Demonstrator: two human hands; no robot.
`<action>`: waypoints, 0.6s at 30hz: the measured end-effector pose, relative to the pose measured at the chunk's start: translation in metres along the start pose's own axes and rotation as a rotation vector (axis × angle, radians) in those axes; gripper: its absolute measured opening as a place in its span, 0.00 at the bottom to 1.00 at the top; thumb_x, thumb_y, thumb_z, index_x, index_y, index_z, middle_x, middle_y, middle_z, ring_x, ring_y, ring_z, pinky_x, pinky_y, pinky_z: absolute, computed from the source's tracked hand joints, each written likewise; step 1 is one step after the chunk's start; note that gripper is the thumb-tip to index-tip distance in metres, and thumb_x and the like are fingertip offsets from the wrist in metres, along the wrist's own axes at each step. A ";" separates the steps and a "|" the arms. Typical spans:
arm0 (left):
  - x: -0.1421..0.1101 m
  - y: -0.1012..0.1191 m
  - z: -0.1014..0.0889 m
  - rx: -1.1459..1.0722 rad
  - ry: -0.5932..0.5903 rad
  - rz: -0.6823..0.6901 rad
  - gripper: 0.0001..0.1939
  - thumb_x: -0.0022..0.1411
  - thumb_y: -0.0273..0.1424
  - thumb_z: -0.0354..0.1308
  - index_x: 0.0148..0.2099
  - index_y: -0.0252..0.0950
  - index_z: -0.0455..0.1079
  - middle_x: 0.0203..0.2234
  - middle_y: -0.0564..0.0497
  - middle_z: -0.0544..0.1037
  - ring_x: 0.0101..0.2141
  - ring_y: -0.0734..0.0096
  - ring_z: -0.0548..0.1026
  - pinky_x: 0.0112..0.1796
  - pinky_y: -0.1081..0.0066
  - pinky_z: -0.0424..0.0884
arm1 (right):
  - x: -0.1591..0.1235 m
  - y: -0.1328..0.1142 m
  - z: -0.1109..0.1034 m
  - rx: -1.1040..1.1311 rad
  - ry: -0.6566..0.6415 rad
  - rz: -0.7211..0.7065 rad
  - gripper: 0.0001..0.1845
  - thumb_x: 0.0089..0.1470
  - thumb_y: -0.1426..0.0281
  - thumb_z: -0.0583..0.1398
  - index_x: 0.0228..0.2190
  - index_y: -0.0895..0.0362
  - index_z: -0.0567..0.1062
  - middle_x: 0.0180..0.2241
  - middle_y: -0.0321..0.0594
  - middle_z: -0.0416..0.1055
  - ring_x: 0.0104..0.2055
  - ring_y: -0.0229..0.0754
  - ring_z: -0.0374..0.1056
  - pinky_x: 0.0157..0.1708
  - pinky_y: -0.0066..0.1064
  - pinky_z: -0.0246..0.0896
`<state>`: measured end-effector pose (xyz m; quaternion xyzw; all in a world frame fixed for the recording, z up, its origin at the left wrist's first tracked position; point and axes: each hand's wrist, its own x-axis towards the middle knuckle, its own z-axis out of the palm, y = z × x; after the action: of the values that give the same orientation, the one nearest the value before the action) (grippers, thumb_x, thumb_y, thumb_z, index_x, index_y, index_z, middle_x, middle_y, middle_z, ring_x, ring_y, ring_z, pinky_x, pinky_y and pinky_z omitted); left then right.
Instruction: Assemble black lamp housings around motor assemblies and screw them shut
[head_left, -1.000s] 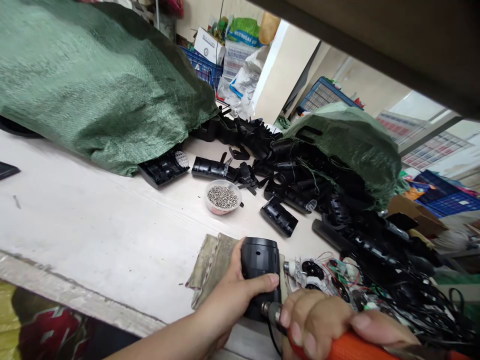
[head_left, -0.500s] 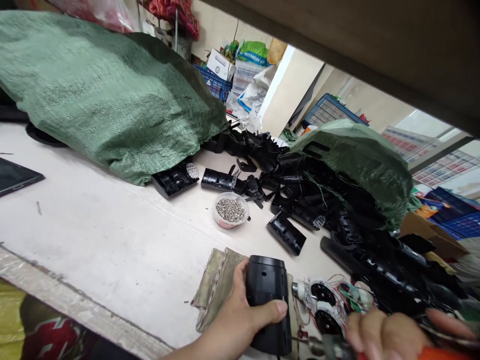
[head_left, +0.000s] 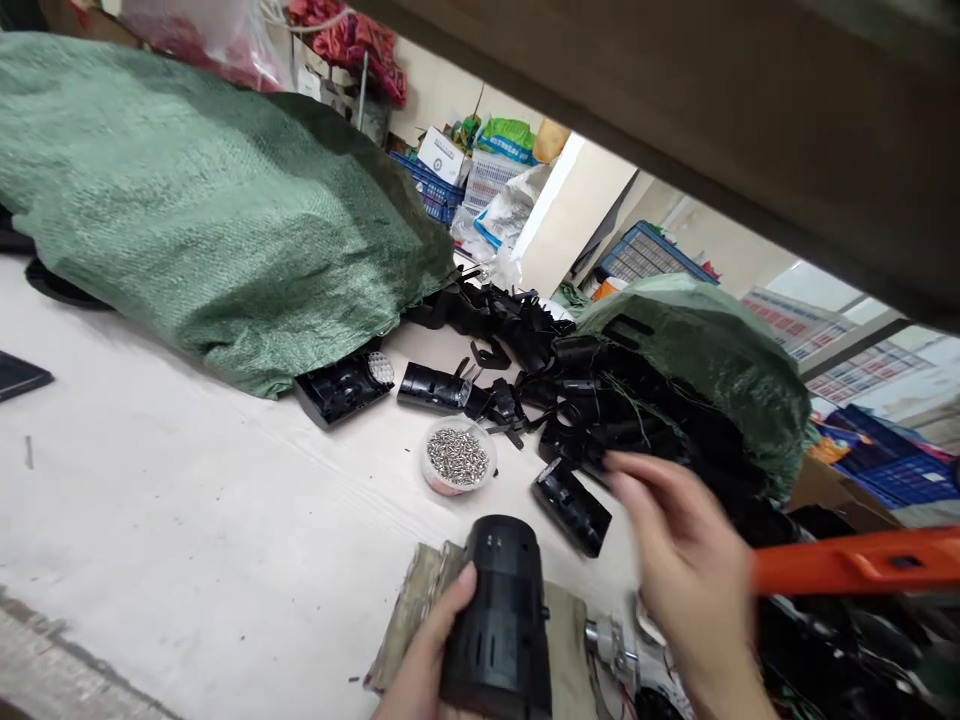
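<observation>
Housing [head_left: 499, 625], lower centre, long axis up-frame; left hand [head_left: 429, 650] clasped round it. Right hand [head_left: 690, 570], blurred, grip unclear, to its upper right

Layout, white flat surface [head_left: 187, 500]

Front centre: black cylindrical plastic housing [head_left: 499, 610] in left hand [head_left: 427, 640], over folded tan cloth [head_left: 574, 640]. Right hand [head_left: 690, 560]: right of housing. Orange elongated tool [head_left: 855, 565]: right of that hand; contact unclear, blurred. Behind housing: clear round plastic bowl [head_left: 444, 487], silver metal screws [head_left: 457, 457] inside. Right of bowl: black plastic half-shell [head_left: 572, 507]. Left rear: large green woven sack [head_left: 225, 220]. Right rear: second green woven sack [head_left: 735, 340].
</observation>
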<state>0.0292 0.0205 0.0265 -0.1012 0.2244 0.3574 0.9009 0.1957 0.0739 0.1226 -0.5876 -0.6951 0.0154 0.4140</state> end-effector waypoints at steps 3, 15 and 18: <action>-0.002 0.005 -0.001 -0.042 -0.123 0.055 0.26 0.61 0.41 0.58 0.51 0.22 0.69 0.41 0.35 0.80 0.44 0.50 0.77 0.40 0.62 0.74 | 0.050 0.007 0.067 -0.066 -0.243 -0.021 0.09 0.58 0.71 0.56 0.39 0.54 0.74 0.41 0.39 0.74 0.41 0.38 0.70 0.43 0.33 0.66; 0.000 0.013 -0.010 -0.086 -0.143 0.310 0.29 0.60 0.38 0.56 0.58 0.24 0.63 0.49 0.28 0.74 0.47 0.43 0.75 0.42 0.58 0.76 | 0.090 0.064 0.111 -0.488 -0.336 0.214 0.17 0.59 0.64 0.58 0.48 0.57 0.68 0.50 0.44 0.66 0.46 0.44 0.68 0.43 0.42 0.67; 0.002 0.010 -0.006 -0.071 -0.072 0.316 0.33 0.63 0.36 0.52 0.64 0.23 0.51 0.46 0.28 0.76 0.43 0.45 0.78 0.40 0.57 0.76 | 0.087 0.070 0.103 -0.473 -0.339 0.187 0.19 0.58 0.64 0.58 0.50 0.57 0.66 0.51 0.44 0.65 0.47 0.46 0.67 0.44 0.44 0.66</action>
<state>0.0219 0.0272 0.0201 -0.0835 0.1926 0.5055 0.8369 0.1938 0.2156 0.0677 -0.7183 -0.6813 -0.0110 0.1407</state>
